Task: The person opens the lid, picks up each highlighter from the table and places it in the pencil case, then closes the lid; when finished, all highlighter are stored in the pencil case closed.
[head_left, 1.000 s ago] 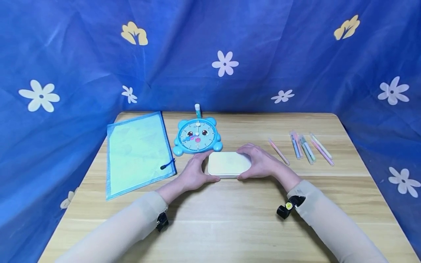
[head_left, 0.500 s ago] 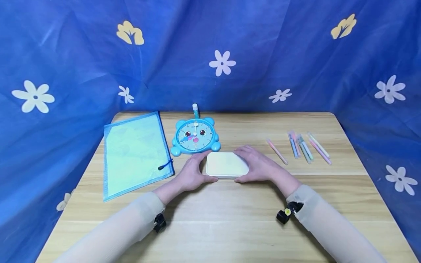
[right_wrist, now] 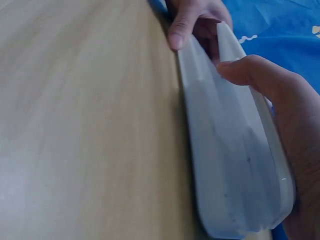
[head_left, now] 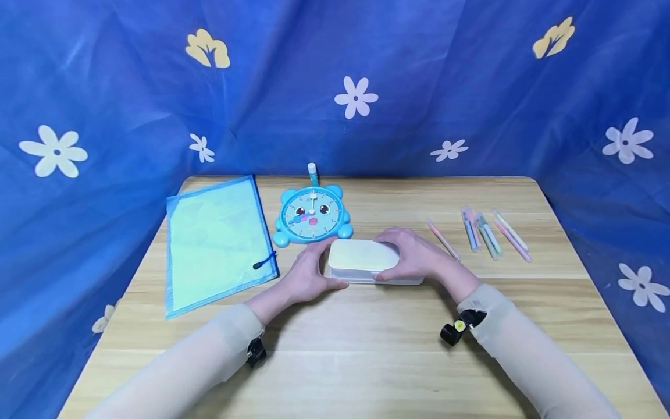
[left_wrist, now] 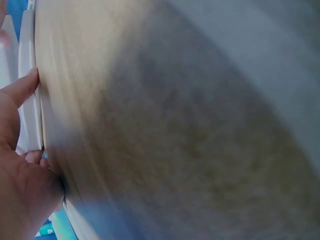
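The white box (head_left: 363,262) is set mid-table, its lid (head_left: 361,251) tilted apart from its base (right_wrist: 200,140), with the gap shown at the left-hand end. The base is gripped at 9 o'clock by the left hand (head_left: 306,276); the lid is held at 3 o'clock by the right hand (head_left: 416,256), both grasps spread wide. The base is judged best pinned flat and the lid evenly supported, since smooth, plastic-looking walls and rounded corners could slip. A glossy, bear-shaped clock (head_left: 313,224) is seen toward 10 o'clock, a tube (head_left: 313,173) toward 11, a mesh-textured folder (head_left: 217,250) at 9, and slim pens (head_left: 470,230) between 2 and 3. Wood grain is shown on the table (head_left: 345,361), creases on the drape (head_left: 293,75) at 12.
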Action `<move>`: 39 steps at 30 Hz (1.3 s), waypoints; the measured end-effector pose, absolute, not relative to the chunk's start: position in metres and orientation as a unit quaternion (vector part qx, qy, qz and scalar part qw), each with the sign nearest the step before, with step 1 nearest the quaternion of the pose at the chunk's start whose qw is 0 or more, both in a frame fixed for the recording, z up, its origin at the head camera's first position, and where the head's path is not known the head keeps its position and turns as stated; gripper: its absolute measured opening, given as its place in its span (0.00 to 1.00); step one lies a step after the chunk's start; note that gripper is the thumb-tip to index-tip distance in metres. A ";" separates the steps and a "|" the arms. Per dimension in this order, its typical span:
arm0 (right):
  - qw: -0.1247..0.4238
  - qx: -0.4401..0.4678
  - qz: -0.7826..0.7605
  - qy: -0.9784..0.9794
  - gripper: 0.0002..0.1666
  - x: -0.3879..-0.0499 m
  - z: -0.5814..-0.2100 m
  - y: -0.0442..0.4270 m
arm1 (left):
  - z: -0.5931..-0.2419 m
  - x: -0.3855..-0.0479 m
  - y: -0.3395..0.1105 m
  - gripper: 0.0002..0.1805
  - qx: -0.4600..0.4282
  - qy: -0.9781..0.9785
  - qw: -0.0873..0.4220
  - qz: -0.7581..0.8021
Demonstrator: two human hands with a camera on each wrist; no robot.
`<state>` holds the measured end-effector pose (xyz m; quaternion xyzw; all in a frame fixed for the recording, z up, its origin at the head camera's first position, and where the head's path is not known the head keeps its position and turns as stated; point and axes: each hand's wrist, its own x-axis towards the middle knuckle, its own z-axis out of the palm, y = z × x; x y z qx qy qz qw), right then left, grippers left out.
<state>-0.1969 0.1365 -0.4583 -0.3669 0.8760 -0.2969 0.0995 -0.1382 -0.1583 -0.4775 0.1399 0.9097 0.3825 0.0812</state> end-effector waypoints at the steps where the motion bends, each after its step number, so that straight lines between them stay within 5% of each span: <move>1: 0.104 -0.364 -0.295 0.877 0.52 -0.197 -0.456 0.138 | -0.477 -0.138 -0.158 0.62 0.140 0.910 0.083 0.382; 8: 0.076 -0.351 -0.287 0.888 0.50 -0.194 -0.438 0.150 | -0.477 -0.140 -0.159 0.64 0.135 0.912 0.090 0.378; 21: -0.037 -0.393 -0.360 0.845 0.23 -0.193 -0.425 0.172 | -0.479 -0.144 -0.161 0.67 0.146 0.907 0.080 0.386; 28: -0.079 -0.388 -0.386 0.833 0.16 -0.195 -0.425 0.186 | -0.480 -0.145 -0.159 0.56 0.151 0.906 0.081 0.386; 39: -0.126 -0.345 -0.379 0.849 0.12 -0.200 -0.425 0.204 | -0.480 -0.143 -0.161 0.73 0.152 0.910 0.085 0.376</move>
